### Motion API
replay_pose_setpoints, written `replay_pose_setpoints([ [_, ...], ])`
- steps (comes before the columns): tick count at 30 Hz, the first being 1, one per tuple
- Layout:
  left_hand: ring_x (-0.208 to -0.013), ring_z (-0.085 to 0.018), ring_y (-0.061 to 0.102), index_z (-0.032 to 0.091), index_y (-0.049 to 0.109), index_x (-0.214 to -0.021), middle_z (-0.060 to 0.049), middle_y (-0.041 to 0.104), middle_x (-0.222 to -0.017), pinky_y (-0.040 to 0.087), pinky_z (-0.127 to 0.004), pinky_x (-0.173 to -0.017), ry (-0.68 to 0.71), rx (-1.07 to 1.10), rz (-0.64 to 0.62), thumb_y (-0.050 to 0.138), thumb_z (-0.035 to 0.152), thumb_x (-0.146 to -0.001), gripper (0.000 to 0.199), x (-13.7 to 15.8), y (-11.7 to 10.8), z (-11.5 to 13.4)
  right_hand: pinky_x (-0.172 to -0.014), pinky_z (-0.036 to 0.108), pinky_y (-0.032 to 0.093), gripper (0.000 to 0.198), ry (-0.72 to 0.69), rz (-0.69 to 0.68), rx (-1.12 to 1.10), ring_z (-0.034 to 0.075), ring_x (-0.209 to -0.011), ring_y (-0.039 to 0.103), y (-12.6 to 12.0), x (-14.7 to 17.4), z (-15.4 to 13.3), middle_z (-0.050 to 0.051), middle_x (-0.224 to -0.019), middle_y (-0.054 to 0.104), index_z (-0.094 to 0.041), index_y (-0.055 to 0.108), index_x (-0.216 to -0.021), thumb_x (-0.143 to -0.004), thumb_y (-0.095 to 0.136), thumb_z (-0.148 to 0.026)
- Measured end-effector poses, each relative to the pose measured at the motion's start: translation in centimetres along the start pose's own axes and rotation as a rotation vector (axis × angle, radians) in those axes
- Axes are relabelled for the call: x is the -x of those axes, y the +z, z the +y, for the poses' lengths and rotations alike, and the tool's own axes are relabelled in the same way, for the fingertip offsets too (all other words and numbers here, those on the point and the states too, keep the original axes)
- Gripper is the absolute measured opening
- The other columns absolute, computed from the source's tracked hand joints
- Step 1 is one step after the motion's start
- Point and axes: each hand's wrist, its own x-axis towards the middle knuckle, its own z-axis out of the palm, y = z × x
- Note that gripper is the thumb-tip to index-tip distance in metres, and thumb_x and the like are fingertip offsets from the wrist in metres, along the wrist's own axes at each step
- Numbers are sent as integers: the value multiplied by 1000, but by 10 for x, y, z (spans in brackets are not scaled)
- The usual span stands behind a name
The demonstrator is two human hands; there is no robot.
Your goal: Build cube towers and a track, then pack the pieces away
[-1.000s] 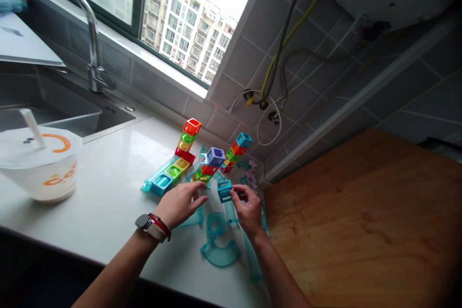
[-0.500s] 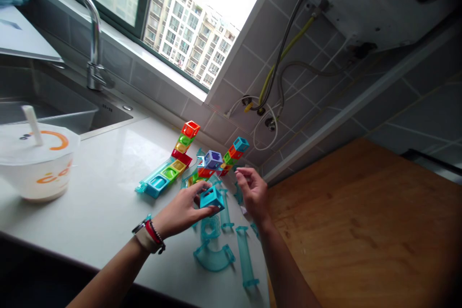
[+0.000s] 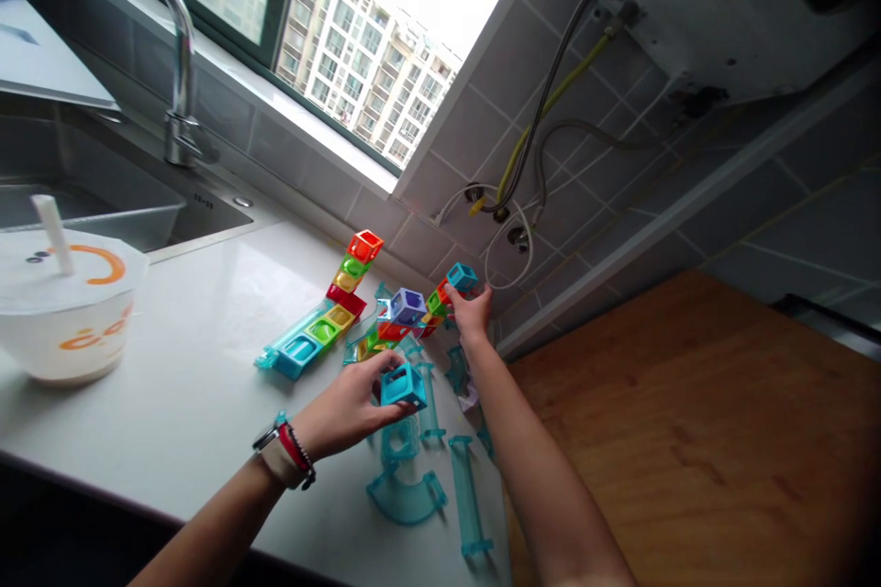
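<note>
My left hand (image 3: 354, 404) is closed on a blue hollow cube block (image 3: 404, 387), held above the counter by thumb and fingers. Further back, my right hand (image 3: 471, 312) has its thumb against a small tower of coloured cube blocks (image 3: 435, 303), just below the blue cube (image 3: 461, 277) on its top; the other fingers curl round its right side. Between both hands a purple cube (image 3: 407, 305) tops a shorter stack with orange and yellow-green pieces. To the left, another block tower (image 3: 354, 266) rises from a row of blue, green and yellow blocks (image 3: 321, 331).
Clear teal pieces lie on the white counter (image 3: 199, 376): a curved track (image 3: 407, 497), a straight track (image 3: 467, 495) and a square plate (image 3: 400, 440). A drink cup with straw (image 3: 65, 307) stands at left, by the sink (image 3: 103, 174). A wooden board (image 3: 688, 422) is at right.
My right hand has moved up and away from me, from beside the tower onto it. My left hand keeps the blue cube in nearly the same place.
</note>
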Motion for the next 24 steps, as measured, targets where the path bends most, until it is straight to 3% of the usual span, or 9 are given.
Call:
replay_pose_setpoints([
  [3, -79, -20, 65, 24, 57, -108, 1, 69, -90, 48, -28, -69, 3, -11, -4, 70, 51, -88, 36, 0, 1, -2, -52, 33, 62, 72, 115, 35, -21, 23, -67, 77, 10, -4, 4, 11, -103, 77, -17, 53, -135, -73, 81, -39],
  [7, -79, -20, 66, 25, 57, -108, 1, 70, -90, 47, -28, -69, -1, -16, -14, 70, 49, -88, 34, 0, 1, -2, -47, 30, 60, 43, 178, 34, -31, 23, -61, 76, 13, -4, 5, 8, -86, 77, -17, 63, -110, -75, 78, -37],
  [14, -78, -20, 65, 24, 57, -106, 1, 70, -89, 46, -28, -68, -2, -21, -31, 70, 50, -88, 34, -2, 2, -2, -44, 28, 58, 45, 193, 25, 4, 21, -61, 75, 9, -3, 2, 10, -100, 77, -19, 62, -110, -77, 76, -46],
  [17, -77, -19, 64, 24, 58, -106, 1, 70, -89, 45, -29, -68, 4, -26, -39, 70, 50, -88, 34, -2, 3, -3, -56, 32, 61, 57, 166, 37, 39, 24, -77, 77, 6, -4, 2, 16, -116, 73, -17, 60, -121, -76, 76, -49],
  [21, -77, -19, 64, 24, 59, -107, 1, 70, -90, 46, -29, -68, -2, -41, -35, 70, 52, -87, 37, -1, 3, -4, -90, 38, 60, 103, 67, 35, 63, 33, -125, 63, 2, -9, 2, 25, -151, 51, -16, 46, -144, -58, 91, -51],
  [24, -77, -19, 63, 24, 59, -108, 1, 70, -90, 46, -29, -69, -7, -53, -28, 70, 53, -87, 37, -1, 3, -4, -98, 40, 56, 119, 3, -52, 24, 33, -130, 60, 7, -17, 0, 24, -159, 42, -18, 37, -153, -54, 94, -51],
])
